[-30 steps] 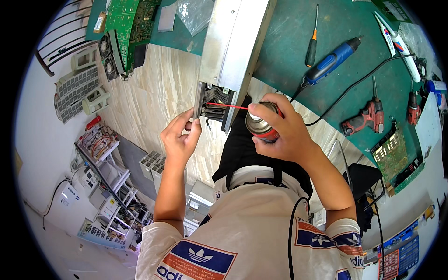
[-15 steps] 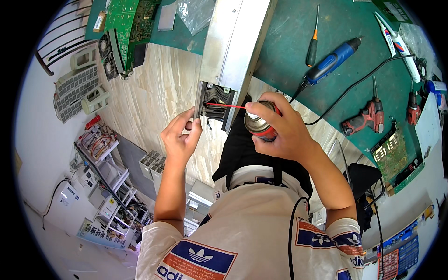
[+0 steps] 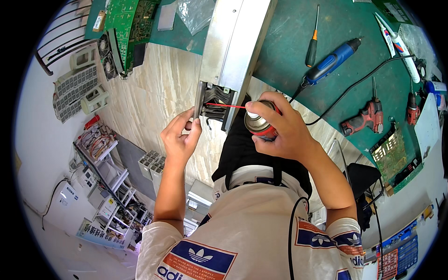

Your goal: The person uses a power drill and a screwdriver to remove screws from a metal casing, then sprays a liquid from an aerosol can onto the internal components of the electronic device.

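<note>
A long silver metal housing (image 3: 228,44) juts from the table toward me, and dark ribbed parts with cables (image 3: 217,102) show at its near end. My right hand (image 3: 284,123) is wrapped round a red spray can (image 3: 262,126), the index finger on its white nozzle. From the nozzle a thin red straw (image 3: 227,106) points left, its tip among the dark parts. My left hand (image 3: 181,135) pinches the dark edge plate (image 3: 199,100) on the left side of that end between thumb and fingers.
On the green table (image 3: 284,60) to the right lie a screwdriver (image 3: 313,49), a blue corded power tool (image 3: 332,60), a red drill (image 3: 366,116) and white sealant tubes (image 3: 403,56). Green circuit boards (image 3: 126,32) stand at the far left. A shelf of parts (image 3: 109,186) is at lower left.
</note>
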A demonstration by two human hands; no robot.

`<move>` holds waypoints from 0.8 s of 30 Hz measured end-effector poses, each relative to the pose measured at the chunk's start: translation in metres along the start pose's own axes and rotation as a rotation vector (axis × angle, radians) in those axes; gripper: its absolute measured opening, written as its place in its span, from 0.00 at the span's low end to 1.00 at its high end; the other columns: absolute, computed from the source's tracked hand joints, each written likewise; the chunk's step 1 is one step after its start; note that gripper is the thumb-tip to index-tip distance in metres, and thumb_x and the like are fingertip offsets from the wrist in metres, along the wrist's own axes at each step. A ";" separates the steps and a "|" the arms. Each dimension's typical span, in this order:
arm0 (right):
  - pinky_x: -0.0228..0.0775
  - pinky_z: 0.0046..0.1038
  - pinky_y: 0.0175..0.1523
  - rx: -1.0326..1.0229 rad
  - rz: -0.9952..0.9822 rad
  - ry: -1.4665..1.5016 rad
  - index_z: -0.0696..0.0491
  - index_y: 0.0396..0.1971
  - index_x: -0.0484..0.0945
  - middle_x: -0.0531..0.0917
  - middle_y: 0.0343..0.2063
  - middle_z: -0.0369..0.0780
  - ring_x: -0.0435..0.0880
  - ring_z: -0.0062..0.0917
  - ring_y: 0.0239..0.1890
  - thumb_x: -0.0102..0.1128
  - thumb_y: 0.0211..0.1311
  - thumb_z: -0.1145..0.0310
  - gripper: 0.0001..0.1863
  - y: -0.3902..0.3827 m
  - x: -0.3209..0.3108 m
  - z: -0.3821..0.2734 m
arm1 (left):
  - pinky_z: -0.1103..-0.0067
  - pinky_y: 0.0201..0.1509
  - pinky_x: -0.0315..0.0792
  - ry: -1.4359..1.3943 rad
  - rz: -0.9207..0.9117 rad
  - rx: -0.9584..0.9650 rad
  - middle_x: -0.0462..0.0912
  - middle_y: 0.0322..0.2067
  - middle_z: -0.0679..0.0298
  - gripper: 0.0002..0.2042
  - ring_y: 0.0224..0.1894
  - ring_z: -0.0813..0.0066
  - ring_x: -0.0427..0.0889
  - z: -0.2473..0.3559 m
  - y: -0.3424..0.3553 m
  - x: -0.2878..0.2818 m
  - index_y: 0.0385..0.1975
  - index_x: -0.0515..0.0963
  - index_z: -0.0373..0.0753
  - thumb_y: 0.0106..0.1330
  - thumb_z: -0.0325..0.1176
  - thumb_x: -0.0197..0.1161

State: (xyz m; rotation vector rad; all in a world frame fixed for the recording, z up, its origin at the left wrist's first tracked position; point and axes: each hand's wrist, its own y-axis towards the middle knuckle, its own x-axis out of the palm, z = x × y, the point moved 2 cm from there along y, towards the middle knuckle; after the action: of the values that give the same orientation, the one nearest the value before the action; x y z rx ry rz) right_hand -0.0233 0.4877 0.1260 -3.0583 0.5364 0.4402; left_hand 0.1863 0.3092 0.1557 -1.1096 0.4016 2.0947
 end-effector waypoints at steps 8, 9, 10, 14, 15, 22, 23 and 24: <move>0.77 0.34 0.48 -0.009 -0.001 -0.010 0.45 0.57 0.73 0.73 0.48 0.46 0.80 0.41 0.44 0.72 0.36 0.75 0.40 0.000 0.000 0.000 | 0.83 0.32 0.74 -0.023 -0.001 -0.026 0.86 0.31 0.55 0.12 0.24 0.80 0.80 0.000 0.000 0.000 0.43 0.83 0.28 0.58 0.21 0.68; 0.77 0.34 0.48 -0.009 -0.002 -0.013 0.45 0.57 0.73 0.73 0.48 0.46 0.80 0.41 0.44 0.72 0.36 0.75 0.40 0.000 0.000 0.000 | 0.83 0.32 0.74 -0.024 -0.001 -0.026 0.86 0.31 0.55 0.12 0.24 0.80 0.80 -0.001 -0.001 0.000 0.43 0.83 0.28 0.58 0.21 0.68; 0.77 0.34 0.48 -0.008 -0.003 -0.016 0.45 0.57 0.73 0.74 0.48 0.46 0.80 0.41 0.44 0.72 0.36 0.75 0.40 0.000 -0.001 0.000 | 0.83 0.32 0.74 -0.025 0.000 -0.022 0.86 0.30 0.55 0.12 0.24 0.80 0.80 -0.001 -0.001 0.000 0.43 0.83 0.28 0.58 0.22 0.68; 0.81 0.34 0.40 -0.046 0.054 -0.045 0.39 0.58 0.75 0.72 0.50 0.43 0.82 0.38 0.40 0.73 0.36 0.70 0.40 0.001 0.001 0.003 | 0.83 0.30 0.75 -0.017 0.002 0.001 0.87 0.31 0.54 0.12 0.24 0.79 0.81 0.000 0.001 0.000 0.42 0.83 0.27 0.58 0.22 0.68; 0.81 0.34 0.40 -0.040 0.057 -0.051 0.39 0.58 0.75 0.72 0.50 0.43 0.82 0.38 0.40 0.73 0.36 0.70 0.40 0.001 0.001 0.002 | 0.83 0.29 0.75 -0.012 0.002 0.009 0.87 0.32 0.53 0.13 0.23 0.78 0.81 0.000 0.001 0.000 0.42 0.83 0.27 0.58 0.22 0.68; 0.80 0.35 0.41 0.002 0.080 -0.048 0.37 0.57 0.75 0.73 0.50 0.43 0.82 0.40 0.41 0.73 0.35 0.72 0.40 -0.003 -0.004 -0.003 | 0.83 0.29 0.75 -0.029 0.013 0.014 0.87 0.31 0.54 0.13 0.23 0.78 0.81 0.000 0.001 0.000 0.42 0.83 0.27 0.58 0.22 0.69; 0.80 0.35 0.41 -0.010 0.089 -0.043 0.37 0.57 0.75 0.73 0.50 0.43 0.82 0.40 0.41 0.73 0.35 0.72 0.40 -0.005 -0.004 -0.004 | 0.83 0.30 0.75 -0.023 0.014 0.018 0.87 0.31 0.54 0.13 0.24 0.78 0.81 0.000 0.001 0.000 0.42 0.83 0.27 0.58 0.22 0.69; 0.80 0.34 0.40 -0.023 0.097 -0.039 0.37 0.57 0.76 0.73 0.50 0.43 0.82 0.40 0.41 0.73 0.34 0.72 0.40 -0.007 -0.004 -0.005 | 0.83 0.30 0.75 -0.017 0.015 0.021 0.87 0.31 0.54 0.13 0.24 0.78 0.81 0.000 0.001 0.001 0.42 0.83 0.27 0.57 0.22 0.69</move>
State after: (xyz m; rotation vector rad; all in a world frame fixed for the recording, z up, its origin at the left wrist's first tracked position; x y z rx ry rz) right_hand -0.0235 0.4954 0.1320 -3.0473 0.6856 0.5109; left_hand 0.1850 0.3089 0.1554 -1.0790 0.4242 2.1067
